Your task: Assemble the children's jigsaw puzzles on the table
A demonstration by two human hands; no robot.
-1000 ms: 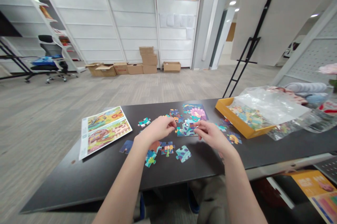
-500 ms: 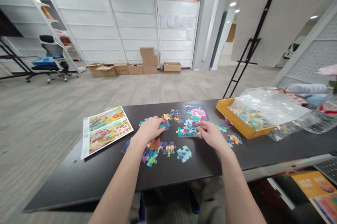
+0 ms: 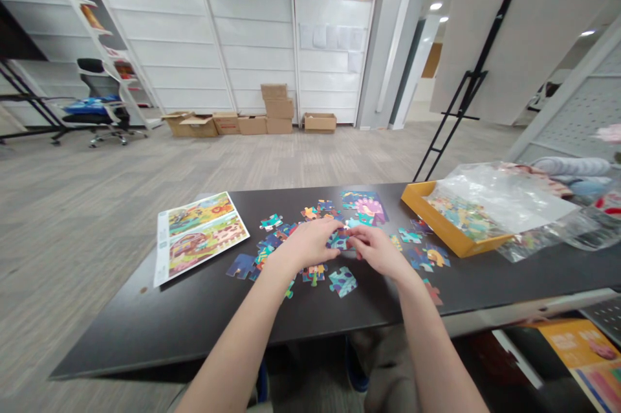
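My left hand [image 3: 306, 243] and my right hand [image 3: 376, 250] meet over a small joined cluster of puzzle pieces [image 3: 339, 241] on the black table [image 3: 145, 329]. Both hands have their fingers curled and pinched on that cluster; the piece between the fingertips is mostly hidden. Loose colourful pieces lie around them, among them a teal spotted piece [image 3: 343, 281] just in front and a dark blue piece [image 3: 241, 265] to the left. A larger joined section with a pink figure [image 3: 365, 206] lies farther back.
A printed picture sheet [image 3: 200, 235] lies at the left of the table. A yellow box tray [image 3: 442, 226] with pieces and a clear plastic bag [image 3: 499, 196] stand at the right. An easel [image 3: 466, 86], cardboard boxes [image 3: 276, 109] and an office chair [image 3: 99, 105] stand on the floor beyond.
My left hand moved right from the loose pieces at the left to the joined cluster, meeting my right hand. The camera shifted slightly.
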